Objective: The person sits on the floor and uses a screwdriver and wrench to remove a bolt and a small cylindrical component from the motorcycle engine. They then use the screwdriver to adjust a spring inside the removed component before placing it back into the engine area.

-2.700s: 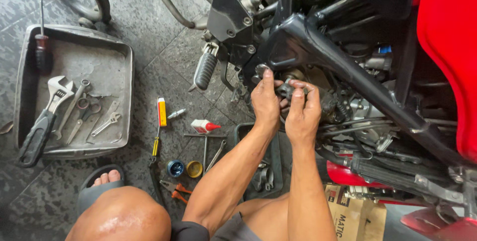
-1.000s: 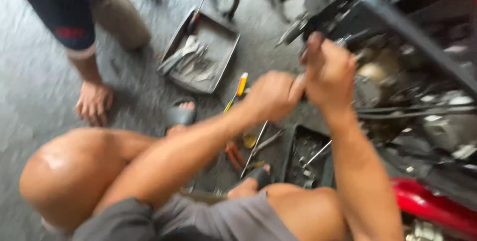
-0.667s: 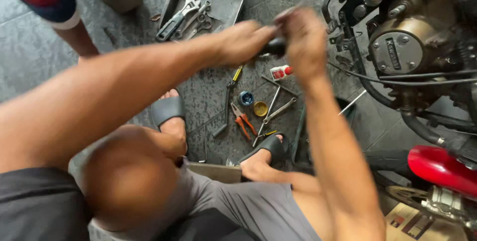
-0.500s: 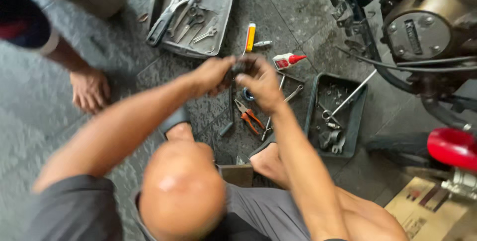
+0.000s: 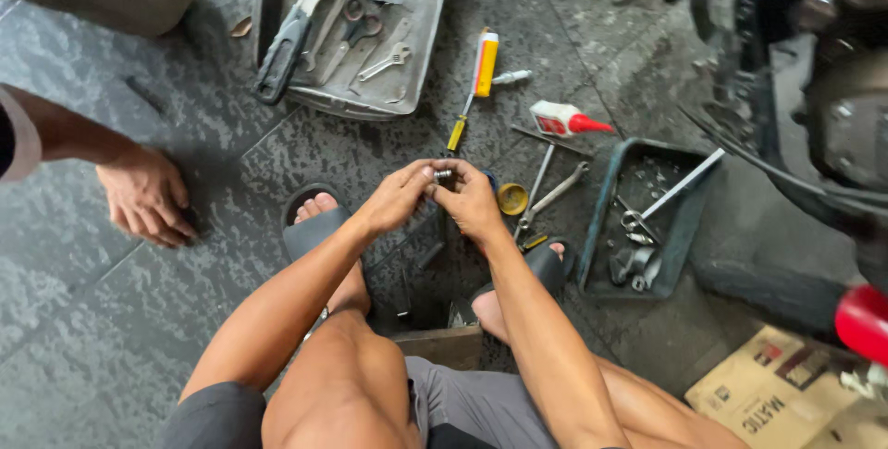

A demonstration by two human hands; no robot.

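Left hand [image 5: 396,201]: fingers curled, fingertips pinching one end of a small silver threaded metal part [image 5: 443,173]. Right hand [image 5: 474,203]: fingers closed likewise, thumb and forefinger pinching the opposite end. The part sits between the two sets of fingertips, above the dark stone floor [image 5: 111,319], in front of the knees.

Handling, by judgement: a part this small is best kept pinched on both sides, low over the floor, turned by one hand while the other holds steady.

Beside the right hand: small round yellow cap [image 5: 511,198]; long steel spanner [image 5: 553,196].
Further right: dark green rectangular plastic tray [image 5: 598,218] holding loose metal fittings.
Ahead: yellow-and-white tube [image 5: 485,64]; white glue bottle with red nozzle [image 5: 561,121]; grey metal tool tray [image 5: 424,5] containing wrenches and scissors.
Far left: another person's hand [image 5: 146,196] resting on the floor.
Right edge: dark motorcycle engine [image 5: 837,88].
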